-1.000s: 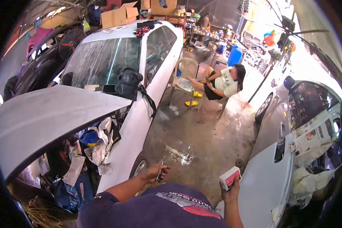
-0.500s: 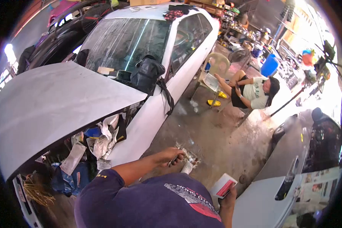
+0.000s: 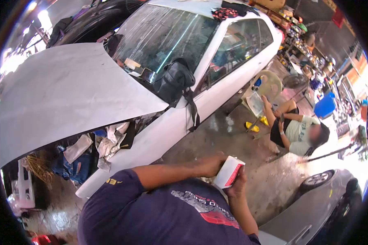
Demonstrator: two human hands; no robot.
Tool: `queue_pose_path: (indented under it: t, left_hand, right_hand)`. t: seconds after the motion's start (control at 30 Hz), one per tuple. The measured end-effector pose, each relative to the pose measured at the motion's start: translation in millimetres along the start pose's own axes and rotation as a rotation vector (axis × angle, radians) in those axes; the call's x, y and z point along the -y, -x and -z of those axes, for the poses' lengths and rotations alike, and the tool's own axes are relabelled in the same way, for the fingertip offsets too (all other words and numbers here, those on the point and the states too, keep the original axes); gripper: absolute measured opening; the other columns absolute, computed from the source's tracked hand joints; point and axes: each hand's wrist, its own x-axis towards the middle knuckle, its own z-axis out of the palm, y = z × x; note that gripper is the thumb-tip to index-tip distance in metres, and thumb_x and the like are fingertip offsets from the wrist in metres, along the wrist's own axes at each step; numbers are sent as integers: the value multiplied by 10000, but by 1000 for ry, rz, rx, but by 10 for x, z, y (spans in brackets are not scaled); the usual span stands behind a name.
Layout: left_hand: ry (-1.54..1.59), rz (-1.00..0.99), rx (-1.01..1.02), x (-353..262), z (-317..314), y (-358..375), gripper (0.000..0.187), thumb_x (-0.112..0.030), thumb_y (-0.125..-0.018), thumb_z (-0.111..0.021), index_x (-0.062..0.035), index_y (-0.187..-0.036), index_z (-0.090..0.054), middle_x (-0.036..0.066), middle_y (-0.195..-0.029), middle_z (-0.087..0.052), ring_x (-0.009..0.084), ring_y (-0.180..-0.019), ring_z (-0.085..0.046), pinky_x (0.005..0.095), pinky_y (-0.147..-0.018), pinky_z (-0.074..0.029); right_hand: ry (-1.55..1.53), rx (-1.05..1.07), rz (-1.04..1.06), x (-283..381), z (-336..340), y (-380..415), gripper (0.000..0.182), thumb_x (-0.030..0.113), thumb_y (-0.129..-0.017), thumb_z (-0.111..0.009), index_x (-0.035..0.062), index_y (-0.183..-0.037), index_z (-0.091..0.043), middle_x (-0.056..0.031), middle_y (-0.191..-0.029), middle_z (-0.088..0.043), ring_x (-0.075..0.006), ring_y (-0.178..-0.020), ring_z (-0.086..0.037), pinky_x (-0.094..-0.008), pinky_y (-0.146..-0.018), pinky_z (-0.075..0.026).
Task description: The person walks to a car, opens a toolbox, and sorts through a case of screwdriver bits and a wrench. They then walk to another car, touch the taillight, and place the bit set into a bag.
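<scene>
My right hand point(image 3: 238, 183) grips a white box with a red label point(image 3: 229, 172) in front of my torso, its fingers wrapped round the lower right side. Close against the box's upper left edge is my left hand point(image 3: 213, 164), curled closed. Part of it lies behind the box, and what it holds cannot be made out. To the left of both hands stands a white car point(image 3: 151, 157) with its bonnet point(image 3: 81, 94) raised. Crumpled papers point(image 3: 112, 141) lie under the bonnet's edge.
A black bag point(image 3: 175, 81) rests by the windscreen. Ahead to the right, a person point(image 3: 300, 130) sits near a plastic chair point(image 3: 269, 83) and yellow slippers point(image 3: 252, 127). A grey car point(image 3: 302, 208) stands at the lower right. Cluttered shelves point(image 3: 302, 53) fill the back.
My left hand has moved right, from over the floor to the box. My right hand has raised the box toward it. The view has shifted, so the white car appears further right.
</scene>
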Motion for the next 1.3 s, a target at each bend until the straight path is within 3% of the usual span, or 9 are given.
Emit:
queue_pose_path:
  t: [0.1,0.4,0.53,0.6,0.67,0.8,0.97,1.07,1.3]
  left_hand:
    - [-26,173,-69,-67,535,-114,409,-178,-984,-671,-115,-1387,-685,235,-1298,-727,444,-1253,-675,527,-1044,-536]
    - [26,2,-29,726,2195,-785,638,-334,-995,-698,-53,-1549,-553,265,-1395,-694,412,-1300,-677,493,-1130,-512]
    - [-71,156,-297,1070,3246,-1079,678,-275,-960,-776,-83,-1568,-545,173,-1197,-764,359,-1140,-728,474,-1068,-539]
    - [-470,50,-533,1519,3630,-1264,628,-134,-924,-713,-102,-1536,-577,207,-1438,-651,393,-1387,-580,473,-1197,-462]
    - [-672,121,-528,1705,4035,-1399,599,-78,-891,-673,-130,-1486,-626,194,-1600,-512,400,-1511,-452,508,-1240,-422]
    - [-899,341,-386,1929,4317,-1359,378,-4,-835,-658,-91,-1188,-763,165,-1652,-443,368,-1602,-324,611,-1226,-395]
    - [-824,393,-317,1735,4275,-815,300,12,-798,-687,-76,-1075,-762,135,-1533,-558,348,-1537,-425,554,-1193,-434]
    - [-799,505,-335,1530,4242,-631,215,1,-793,-703,-65,-990,-758,113,-1453,-617,332,-1470,-495,522,-1165,-461]
    - [-840,663,-481,1274,4128,-619,102,-39,-806,-731,-73,-899,-758,130,-1386,-615,349,-1338,-560,501,-1108,-506]
  right_hand:
    - [2,43,-152,72,36,-639,777,625,-976,-708,62,-1494,-579,-144,-1398,-706,-338,-1236,-703,-517,-1077,-564]
    - [212,121,-216,480,-668,-2547,783,612,-961,-728,30,-1466,-589,-180,-1320,-729,-360,-1187,-723,-561,-1056,-580]
    - [162,35,-112,770,-770,-3347,683,549,-998,-717,40,-1440,-610,-146,-1261,-747,-325,-1124,-744,-516,-1028,-598]
    - [182,17,-102,890,-810,-3585,673,545,-1003,-714,42,-1438,-613,-131,-1252,-749,-302,-1118,-746,-494,-1024,-601]
    - [212,23,-94,961,-878,-3799,586,487,-1031,-709,55,-1417,-625,-111,-1239,-751,-268,-1104,-747,-480,-999,-606]
    - [221,-83,-151,919,-941,-4266,441,402,-1081,-670,59,-1356,-643,-91,-1229,-754,-261,-1096,-746,-476,-978,-606]
    - [321,-150,-272,815,-1072,-5044,415,341,-1084,-669,50,-1376,-625,-108,-1274,-737,-249,-1144,-731,-461,-1044,-578]
    - [301,99,-265,727,-1534,-5419,453,163,-1042,-696,13,-1448,-560,-120,-1355,-686,-257,-1275,-664,-479,-1148,-506]
    - [432,512,-322,64,-2291,-5937,579,190,-941,-841,5,-1425,-583,-93,-1312,-693,-215,-1223,-650,-386,-1146,-475]
